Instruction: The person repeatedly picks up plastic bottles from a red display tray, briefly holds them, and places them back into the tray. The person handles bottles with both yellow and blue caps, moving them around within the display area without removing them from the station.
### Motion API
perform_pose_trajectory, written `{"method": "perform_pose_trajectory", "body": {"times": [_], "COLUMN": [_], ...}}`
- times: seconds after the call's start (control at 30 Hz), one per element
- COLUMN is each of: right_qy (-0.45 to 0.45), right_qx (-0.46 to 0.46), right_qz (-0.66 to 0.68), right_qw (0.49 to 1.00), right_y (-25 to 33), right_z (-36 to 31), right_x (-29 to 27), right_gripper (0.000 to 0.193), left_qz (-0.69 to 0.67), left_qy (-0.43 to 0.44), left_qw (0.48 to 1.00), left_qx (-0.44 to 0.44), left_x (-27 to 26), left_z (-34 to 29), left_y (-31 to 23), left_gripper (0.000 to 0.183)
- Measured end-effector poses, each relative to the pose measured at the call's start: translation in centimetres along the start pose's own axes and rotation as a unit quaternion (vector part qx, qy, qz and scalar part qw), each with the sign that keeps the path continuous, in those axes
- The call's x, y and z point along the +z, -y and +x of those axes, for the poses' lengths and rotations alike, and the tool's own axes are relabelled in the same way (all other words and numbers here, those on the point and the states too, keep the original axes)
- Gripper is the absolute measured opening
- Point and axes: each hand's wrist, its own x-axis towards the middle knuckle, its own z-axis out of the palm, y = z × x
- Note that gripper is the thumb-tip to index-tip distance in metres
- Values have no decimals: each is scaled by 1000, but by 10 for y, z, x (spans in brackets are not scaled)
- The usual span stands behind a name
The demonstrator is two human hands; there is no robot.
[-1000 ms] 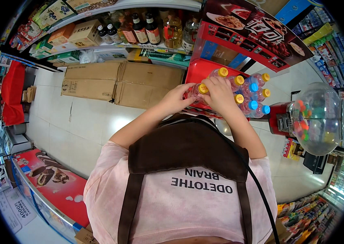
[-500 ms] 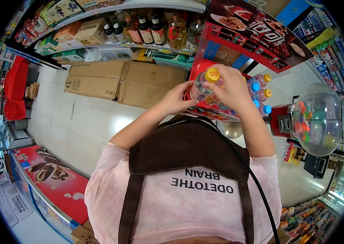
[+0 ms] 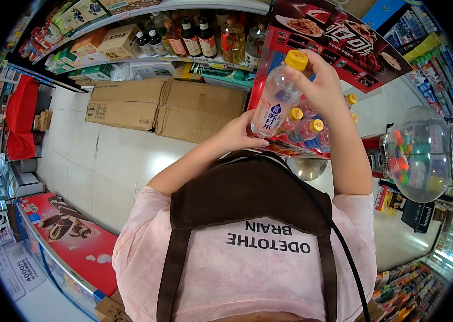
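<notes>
A clear plastic bottle (image 3: 277,99) with a yellow cap and a printed label is held up in front of me, leaning with its cap to the upper right. My right hand (image 3: 320,80) grips it around the neck, just under the cap. Around its base curl the fingers and thumb of my left hand (image 3: 237,131). Beneath and to the right, several similar bottles (image 3: 308,130) stand in a red display stand (image 3: 258,88); the yellow caps show, and my right forearm hides part of the group.
A red header board (image 3: 339,45) rises behind the stand. Flat cardboard boxes (image 3: 130,104) lie on the floor before a shelf of dark sauce bottles (image 3: 190,40). A clear globe dispenser (image 3: 419,155) stands at right, a red-topped freezer (image 3: 71,236) at lower left.
The bottle has come up and tilted, so its label now faces me. My right hand rose with it, up and to the right. My left hand stays near the base.
</notes>
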Motion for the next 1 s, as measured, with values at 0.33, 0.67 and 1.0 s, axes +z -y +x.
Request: {"method": "perform_pose_trajectory", "body": {"times": [0.33,0.67,1.0], "right_qy": [17,-10,6], "right_qx": [66,68,98], "right_qz": [46,67,92], "right_qw": [997,995,991], "right_y": [-24,-49,-55], "right_z": [19,26,28], "right_x": [1,8,11], "right_gripper": [40,45,48], "left_qz": [-61,-48,-36], "left_qy": [-6,-13,-10], "left_qw": [998,999,998], "left_qx": [4,-22,-49], "left_x": [0,1,1], "left_z": [-11,-18,-21], "left_y": [-10,-17,-25], "left_gripper": [65,64,62]}}
